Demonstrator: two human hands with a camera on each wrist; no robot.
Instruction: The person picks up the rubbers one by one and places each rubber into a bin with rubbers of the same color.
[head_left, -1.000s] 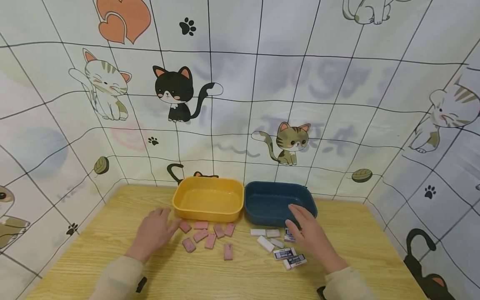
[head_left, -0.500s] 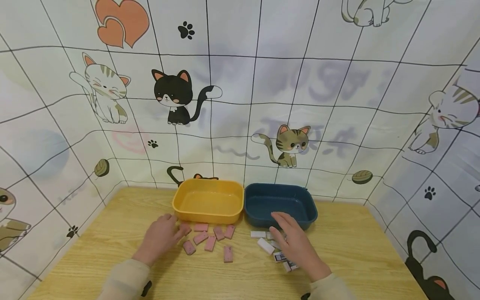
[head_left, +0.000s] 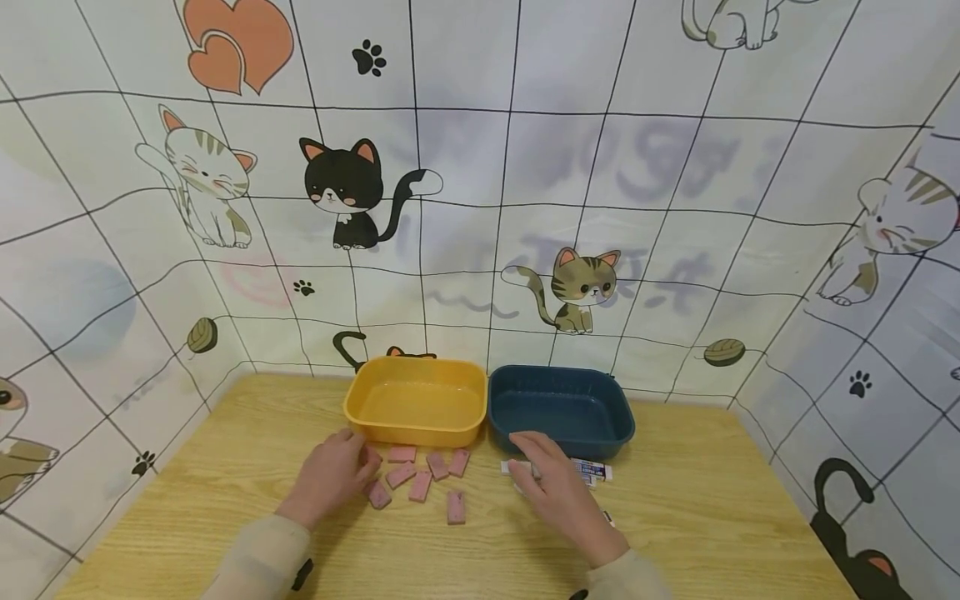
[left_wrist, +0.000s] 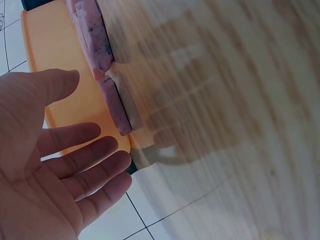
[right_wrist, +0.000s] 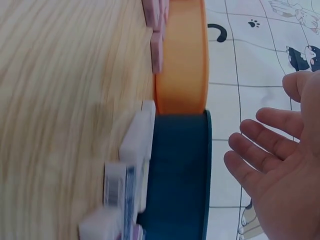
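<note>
pink rectangular rubber-like blocks have my left hand closer now, white oblong blocks my right hand; both wide, holding nothing, each set seemingly within reach.

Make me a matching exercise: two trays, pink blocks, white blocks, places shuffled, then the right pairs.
1. Yellow rectangular plastic tray
2. Dark blue rectangular plastic tray
3. Pink rectangular blocks
4. White rectangular blocks

A. In front of the right tray
B. Left of the other tray
C. In front of the left tray
D. Right of the other tray

Pairs: 1-B, 2-D, 3-C, 4-A
</note>
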